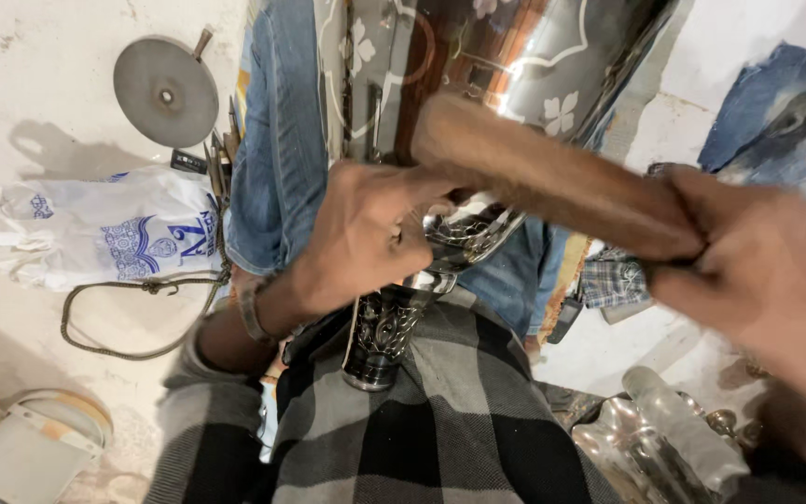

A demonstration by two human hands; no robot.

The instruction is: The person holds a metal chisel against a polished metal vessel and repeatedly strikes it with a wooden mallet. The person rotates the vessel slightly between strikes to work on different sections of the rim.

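The right hand (748, 271), fingers clamped on the brown wooden mallet (552, 177), angles its long axis up-left over the engraved silver metal vessel (422, 299) that the left hand (361, 233) grips.

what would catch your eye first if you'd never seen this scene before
The eye lands on the thick wooden stick slanting across the centre, its end gripped by the blurred right hand. Beneath it, the left hand presses on a shiny engraved metal vessel lying over the person's lap. At upper left, a round grey metal disc sits on the pale floor above a white printed plastic bag.
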